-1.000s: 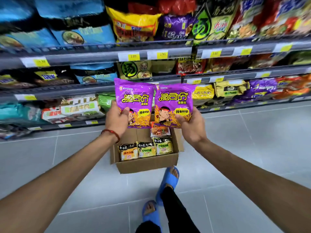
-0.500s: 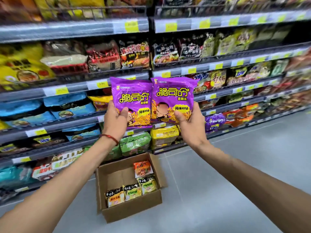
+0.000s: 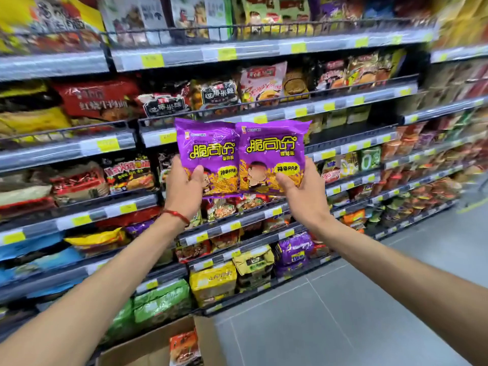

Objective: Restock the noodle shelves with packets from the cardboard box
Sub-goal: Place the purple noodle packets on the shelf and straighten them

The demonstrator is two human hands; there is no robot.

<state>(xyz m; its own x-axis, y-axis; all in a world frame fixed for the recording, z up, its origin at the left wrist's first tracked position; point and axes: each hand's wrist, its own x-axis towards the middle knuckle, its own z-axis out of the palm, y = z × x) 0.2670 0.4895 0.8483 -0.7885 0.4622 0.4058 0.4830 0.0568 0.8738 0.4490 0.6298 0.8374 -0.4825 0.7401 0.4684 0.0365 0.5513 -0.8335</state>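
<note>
The left hand [image 3: 182,191] clamps the lower edge of one purple plastic noodle packet [image 3: 208,146]; the right hand [image 3: 303,196] clamps a second purple packet [image 3: 272,146]. Their inner edges touch, upright before the wire-fronted shelves [image 3: 264,215]. A brown cardboard box [image 3: 148,347] sits below; the grey tiled floor [image 3: 369,299] extends rightward.

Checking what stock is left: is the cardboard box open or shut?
Open. The cardboard box is uncovered on top, and an orange packet shows inside it.
</note>
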